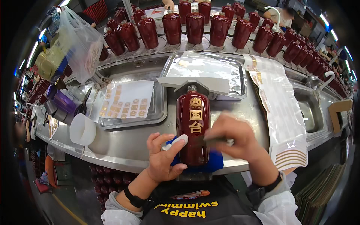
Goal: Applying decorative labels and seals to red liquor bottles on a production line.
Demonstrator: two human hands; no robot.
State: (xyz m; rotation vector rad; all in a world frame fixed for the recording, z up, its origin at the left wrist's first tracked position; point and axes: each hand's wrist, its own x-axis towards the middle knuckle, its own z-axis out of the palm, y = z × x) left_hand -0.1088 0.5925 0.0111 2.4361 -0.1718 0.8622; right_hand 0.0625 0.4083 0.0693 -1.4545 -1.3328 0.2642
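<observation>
A dark red glossy bottle (192, 123) with gold characters lies at the table's near edge, its neck pointing away from me. Beneath it shows a blue cloth or pad (215, 161). My left hand (162, 157) rests by the bottle's left side, fingers apart. A white finger cover sits on one fingertip, which touches the glass. On the other side, my right hand (238, 137) is closed around a dark, flat, narrow tool (216, 140), smeared by motion, held over the bottle's lower right part. Its exact kind cannot be made out.
Gold decal sheets lie on a metal tray (161, 112) at left and along the right, a long printed sheet (279, 112). Another tray (243, 80) stands behind the bottle. A white cup (82, 129) is at left. Red bottles (195, 28) line the conveyor. A sink (309, 108) is right.
</observation>
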